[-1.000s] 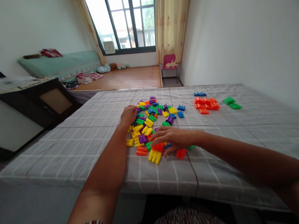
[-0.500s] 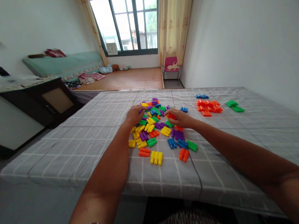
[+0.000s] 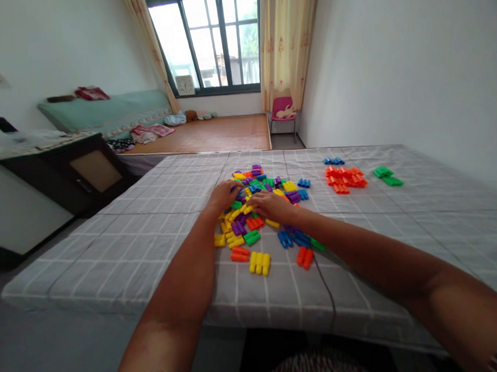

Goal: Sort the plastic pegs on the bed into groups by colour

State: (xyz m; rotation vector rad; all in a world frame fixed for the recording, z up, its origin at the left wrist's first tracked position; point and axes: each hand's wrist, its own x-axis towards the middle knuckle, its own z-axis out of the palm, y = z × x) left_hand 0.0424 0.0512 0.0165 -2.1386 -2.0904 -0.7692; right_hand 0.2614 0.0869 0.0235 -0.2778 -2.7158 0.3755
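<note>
Right hand (image 3: 270, 206) at pile's middle, over yellow blocks (image 3: 235, 213); grip unclear. Left hand (image 3: 224, 195) at pile's left edge, finger spacing unclear. Blocks look light, stiff, smooth, hardly fragile; best pinched across sides. Orange stack (image 3: 345, 179) beyond right hand, farther right.

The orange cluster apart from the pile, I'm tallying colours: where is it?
Head view, right side: the orange cluster sits left of the green blocks, with blue blocks beyond it.
</note>
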